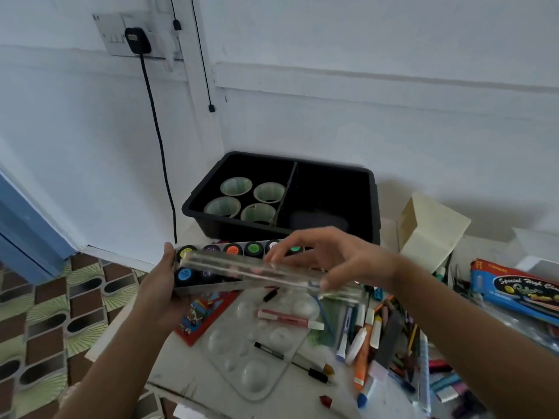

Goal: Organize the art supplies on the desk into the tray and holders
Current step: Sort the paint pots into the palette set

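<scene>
Just above the clear palette (pixel 251 352) on the desk, the left hand (pixel 163 276) grips the left end of the paint-pot set (pixel 233 248), fingers wrapped under it. The right hand (pixel 335 258) pinches the clear lid (pixel 230 264) by its long edges, and the lid sits skewed across the pots. Square the lid to the box and press it down evenly first. Then carry the set level to the black tray (pixel 373 204) beyond, where the right compartment (pixel 329 189) beside the four cups (pixel 236 186) looks free.
</scene>
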`<state>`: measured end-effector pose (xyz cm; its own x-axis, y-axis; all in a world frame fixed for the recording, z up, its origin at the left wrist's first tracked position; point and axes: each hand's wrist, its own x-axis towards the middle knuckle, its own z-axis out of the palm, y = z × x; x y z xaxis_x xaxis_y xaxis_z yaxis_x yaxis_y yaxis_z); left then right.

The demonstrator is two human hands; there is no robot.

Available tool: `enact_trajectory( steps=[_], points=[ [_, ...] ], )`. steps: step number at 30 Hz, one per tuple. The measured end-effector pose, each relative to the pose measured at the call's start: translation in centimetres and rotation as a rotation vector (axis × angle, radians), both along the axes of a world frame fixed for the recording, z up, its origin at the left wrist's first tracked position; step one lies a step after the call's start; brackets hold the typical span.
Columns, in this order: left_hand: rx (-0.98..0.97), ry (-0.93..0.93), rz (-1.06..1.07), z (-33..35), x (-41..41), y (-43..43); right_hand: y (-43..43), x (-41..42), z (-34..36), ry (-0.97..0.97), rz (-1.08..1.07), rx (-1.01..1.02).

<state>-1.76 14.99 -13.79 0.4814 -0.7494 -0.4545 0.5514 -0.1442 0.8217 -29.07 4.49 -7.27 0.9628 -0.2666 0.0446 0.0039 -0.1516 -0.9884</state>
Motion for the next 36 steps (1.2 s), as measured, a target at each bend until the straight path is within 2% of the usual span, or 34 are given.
enact_trajectory(
  steps=[5, 9, 13, 17, 20, 24, 26, 28, 31, 36],
  points=[
    [0.023, -0.013, -0.086, -0.9, -1.9, 0.3, 0.2, 0.8, 0.5, -0.021, -0.140, -0.146],
    [0.044, 0.002, -0.131, -1.2, -2.7, 0.4, 0.0, 0.3, 1.2, 0.180, -0.167, -0.495],
    [0.031, 0.010, -0.153, -1.4, -2.9, 0.7, 0.4, 0.2, 1.0, 0.353, -0.045, -0.671],
    [0.033, 0.056, -0.179, -1.4, -3.0, 0.5, 0.8, 0.1, 0.0, 0.446, 0.023, -0.758],
    [0.036, 0.072, -0.185, -1.5, -3.2, 0.2, 0.7, -0.3, -0.2, 0.462, -0.008, -0.758],
    [0.025, 0.099, -0.217, -1.1, -3.6, -0.2, 0.8, -1.4, -0.4, 0.499, -0.095, -0.887],
    [0.007, 0.129, -0.230, -0.8, -3.8, -0.4, 0.9, -2.3, -0.8, 0.457, -0.257, -0.853],
    [0.000, 0.161, -0.235, -0.6, -3.8, -0.5, 1.1, -3.0, -2.0, 0.365, -0.522, -0.778],
    [-0.031, 0.191, -0.238, -0.4, -3.7, -0.8, 1.8, -3.4, -4.3, 0.299, -0.889, -0.569],
    [-0.066, 0.166, -0.266, 0.2, -4.3, -1.5, 2.5, -3.3, -5.2, 0.243, -1.100, -0.249]
  ],
)
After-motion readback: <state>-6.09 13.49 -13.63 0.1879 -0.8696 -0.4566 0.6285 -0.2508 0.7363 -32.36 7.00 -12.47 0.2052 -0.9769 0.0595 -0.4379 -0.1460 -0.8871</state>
